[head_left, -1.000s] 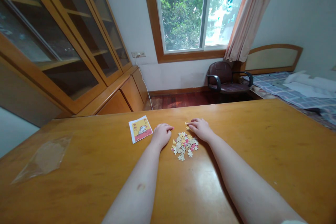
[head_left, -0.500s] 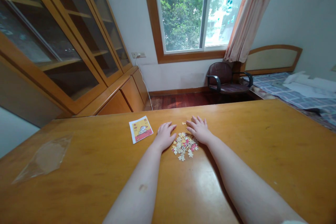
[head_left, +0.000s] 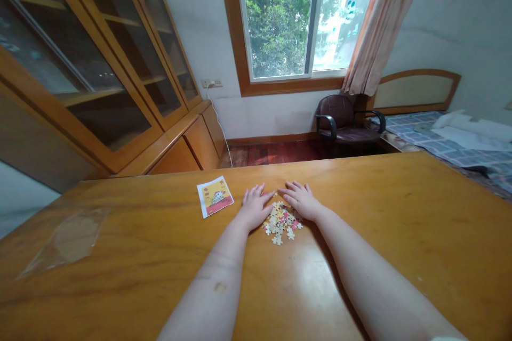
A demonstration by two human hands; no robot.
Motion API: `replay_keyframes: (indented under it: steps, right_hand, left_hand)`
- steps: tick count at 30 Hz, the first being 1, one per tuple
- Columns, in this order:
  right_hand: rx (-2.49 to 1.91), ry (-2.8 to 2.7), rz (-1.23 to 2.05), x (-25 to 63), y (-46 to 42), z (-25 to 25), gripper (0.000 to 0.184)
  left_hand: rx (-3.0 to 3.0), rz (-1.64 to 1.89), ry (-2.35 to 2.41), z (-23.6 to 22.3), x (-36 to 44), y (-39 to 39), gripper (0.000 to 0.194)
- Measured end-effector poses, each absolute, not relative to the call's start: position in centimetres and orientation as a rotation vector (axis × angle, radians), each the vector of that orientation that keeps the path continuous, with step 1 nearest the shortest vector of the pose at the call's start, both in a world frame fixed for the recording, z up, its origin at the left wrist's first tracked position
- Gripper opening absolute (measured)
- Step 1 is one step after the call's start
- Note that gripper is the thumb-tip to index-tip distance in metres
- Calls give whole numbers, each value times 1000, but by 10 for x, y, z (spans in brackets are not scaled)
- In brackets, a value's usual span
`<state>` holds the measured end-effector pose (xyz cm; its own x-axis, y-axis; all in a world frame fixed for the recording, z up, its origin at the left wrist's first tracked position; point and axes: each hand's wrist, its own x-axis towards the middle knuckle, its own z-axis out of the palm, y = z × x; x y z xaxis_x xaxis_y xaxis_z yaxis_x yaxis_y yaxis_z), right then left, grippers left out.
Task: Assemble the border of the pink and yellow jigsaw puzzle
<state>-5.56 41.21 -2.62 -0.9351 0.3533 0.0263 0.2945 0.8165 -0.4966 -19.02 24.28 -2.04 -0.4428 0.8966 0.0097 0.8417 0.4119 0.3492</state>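
Observation:
A small heap of jigsaw pieces [head_left: 282,222], pale with red and yellow bits, lies on the wooden table [head_left: 360,256]. My left hand [head_left: 256,205] rests flat at the heap's left edge with fingers spread. My right hand [head_left: 300,200] lies flat at the heap's right edge, fingers stretched out. The fingertips of both hands nearly meet beyond the pile. Neither hand holds a piece.
A picture card [head_left: 215,196] with a yellow and red drawing lies left of my left hand. A clear plastic bag [head_left: 66,240] lies at the table's far left. Beyond the table are a glass-door cabinet [head_left: 100,64], a dark armchair [head_left: 340,120], a bed [head_left: 452,138] and a window [head_left: 304,16].
My hands opened from loosely curled to flat. They moved inward around the far side of the pile until their fingertips almost touch.

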Motion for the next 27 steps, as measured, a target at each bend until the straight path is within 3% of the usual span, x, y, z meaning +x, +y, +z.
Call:
replay_keyframes:
  steps: [9, 14, 21, 27]
  right_hand:
    - [-565, -2593, 842, -57, 441, -38, 23]
    - [-446, -2648, 831, -58, 435, -38, 23]
    - [-586, -2615, 733, -58, 436, -38, 20]
    - [-260, -2601, 829, -58, 431, -36, 18]
  left_hand:
    - [1361, 432, 2689, -20, -193, 244, 40]
    - [1297, 503, 2738, -21, -197, 243, 38]
    - [1644, 602, 2479, -20, -194, 241, 34]
    - [1691, 579, 2398, -18, -190, 240, 28]
